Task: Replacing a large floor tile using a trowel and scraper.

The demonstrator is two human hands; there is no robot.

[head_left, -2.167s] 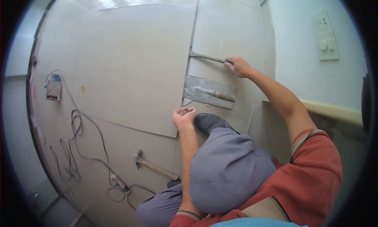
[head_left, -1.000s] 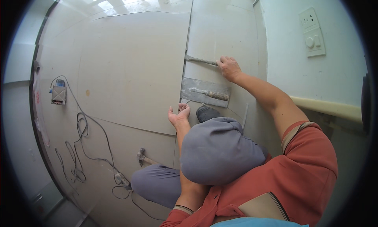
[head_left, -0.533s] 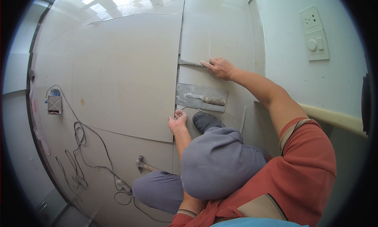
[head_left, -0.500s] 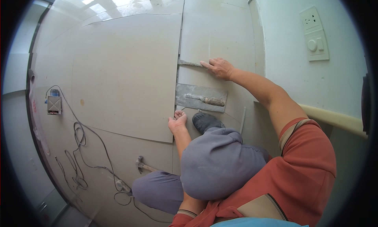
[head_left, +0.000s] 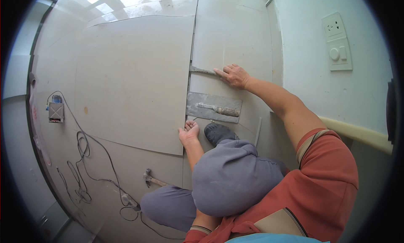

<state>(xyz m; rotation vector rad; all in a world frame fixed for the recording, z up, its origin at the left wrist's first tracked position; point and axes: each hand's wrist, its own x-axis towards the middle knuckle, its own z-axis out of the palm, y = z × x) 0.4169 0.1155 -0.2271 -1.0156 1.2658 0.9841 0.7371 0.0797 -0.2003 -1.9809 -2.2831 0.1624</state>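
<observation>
My right hand (head_left: 235, 76) is closed on one end of a narrow, flat, grey pry bar (head_left: 201, 70). The bar's other end reaches the edge of a large beige tile (head_left: 134, 83), at the dark gap along its right side. Palm up, my left hand (head_left: 189, 131) rests by the same edge lower down, its fingers loosely apart and its thumb over the tile's border. Whether the fingertips touch the tile I cannot tell. Between my hands a plastering trowel (head_left: 213, 107) lies flat, blade down, its worn handle (head_left: 227, 111) on top.
A claw hammer (head_left: 154, 178) lies beside my left knee. Farther left, a small boxy power tool (head_left: 56, 110) has a dark cord (head_left: 107, 152) looping over the floor. My dark shoe (head_left: 219, 133) is just below the trowel. A wall with a socket and switch panel (head_left: 337, 41) rises at right.
The fingers of my left hand have uncurled a little, showing more palm. My right hand keeps its hold on the pry bar, and the whole view has shifted slightly.
</observation>
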